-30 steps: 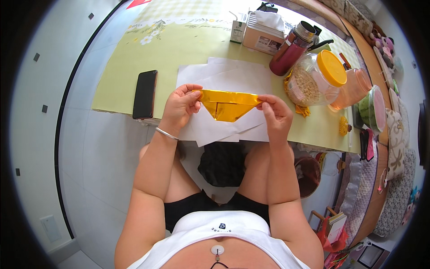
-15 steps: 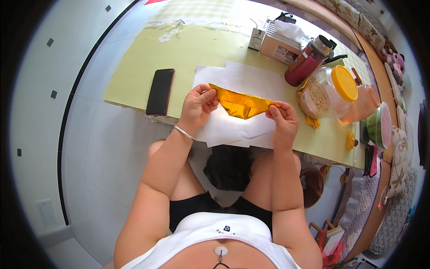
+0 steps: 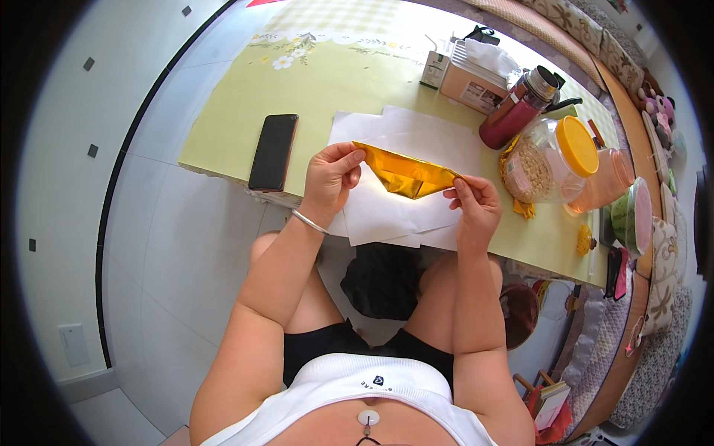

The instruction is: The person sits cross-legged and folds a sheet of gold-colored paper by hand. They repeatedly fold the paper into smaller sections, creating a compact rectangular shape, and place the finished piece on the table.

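Observation:
A piece of shiny gold foil paper (image 3: 405,175), folded into a boat-like shape with pointed ends, is stretched between my two hands. My left hand (image 3: 335,172) pinches its left tip between thumb and fingers; a silver bangle circles that wrist. At the other tip, my right hand (image 3: 476,208) has the same kind of pinch. The long upper edge runs nearly straight, sloping down to the right, and the lower part narrows to a flat bottom. Beneath the foil lie overlapping white paper sheets (image 3: 379,221) on the table.
A black phone (image 3: 273,152) lies left on the green tablecloth (image 3: 223,141). To the right stand a purple thermos (image 3: 507,119), a yellow-lidded jar (image 3: 539,167), a pink-tinted container (image 3: 606,182) and a watermelon piece (image 3: 632,215). A tissue box (image 3: 472,78) sits behind. Under the table is a black bag (image 3: 381,282).
The view has shifted slightly, moving everything a little right and down. Both hands keep their pinch on the foil, whose shape looks almost the same.

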`<state>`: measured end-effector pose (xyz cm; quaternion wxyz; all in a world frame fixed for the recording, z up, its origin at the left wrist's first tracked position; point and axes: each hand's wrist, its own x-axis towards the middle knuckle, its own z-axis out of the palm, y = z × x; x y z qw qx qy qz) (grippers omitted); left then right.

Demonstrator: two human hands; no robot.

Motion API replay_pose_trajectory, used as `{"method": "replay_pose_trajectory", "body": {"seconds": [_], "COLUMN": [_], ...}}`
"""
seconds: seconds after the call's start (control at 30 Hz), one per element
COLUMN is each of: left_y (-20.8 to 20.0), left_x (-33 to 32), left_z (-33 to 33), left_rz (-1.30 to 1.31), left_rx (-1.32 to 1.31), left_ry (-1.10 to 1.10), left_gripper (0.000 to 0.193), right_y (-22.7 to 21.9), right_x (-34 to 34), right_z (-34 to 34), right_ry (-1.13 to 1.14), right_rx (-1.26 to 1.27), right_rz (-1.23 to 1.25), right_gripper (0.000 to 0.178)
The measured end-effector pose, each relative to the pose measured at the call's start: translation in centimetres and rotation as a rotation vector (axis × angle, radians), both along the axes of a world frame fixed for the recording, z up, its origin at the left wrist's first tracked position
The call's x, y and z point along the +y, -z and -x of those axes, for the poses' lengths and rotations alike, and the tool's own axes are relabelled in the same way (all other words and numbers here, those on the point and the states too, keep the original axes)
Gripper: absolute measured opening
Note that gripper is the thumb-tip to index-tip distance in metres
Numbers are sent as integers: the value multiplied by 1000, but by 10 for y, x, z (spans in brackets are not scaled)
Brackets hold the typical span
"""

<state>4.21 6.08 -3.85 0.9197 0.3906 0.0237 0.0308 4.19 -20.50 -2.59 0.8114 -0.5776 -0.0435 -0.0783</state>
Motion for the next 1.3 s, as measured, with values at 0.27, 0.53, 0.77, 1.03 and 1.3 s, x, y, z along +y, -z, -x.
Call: {"method": "replay_pose_trajectory", "body": {"seconds": [0.27, 0.53, 0.77, 1.03, 1.3], "left_y": [-12, 2, -4, -5, -8], "left_x": [-13, -15, -20, -24, -24], "left_z": [4, 3, 1, 6, 4], "left_rz": [-137, -110, -158, -202, -136], "left_rx": [96, 21, 78, -12, 72], "left_ry": [-108, -184, -233, -165, -82], "left_gripper": [3, 4, 5, 8, 10], "right_y": [-1, 0, -3, -6, -5], "right_x": [2, 2, 2, 4, -4], "right_z": [-4, 0, -3, -1, -3], "right_ry": [-76, -35, -52, 11, -38], "right_rx": [172, 137, 202, 168, 185], "right_rz": [-151, -72, -21, -3, 41], "right_gripper": [15, 13, 12, 12, 11]}}
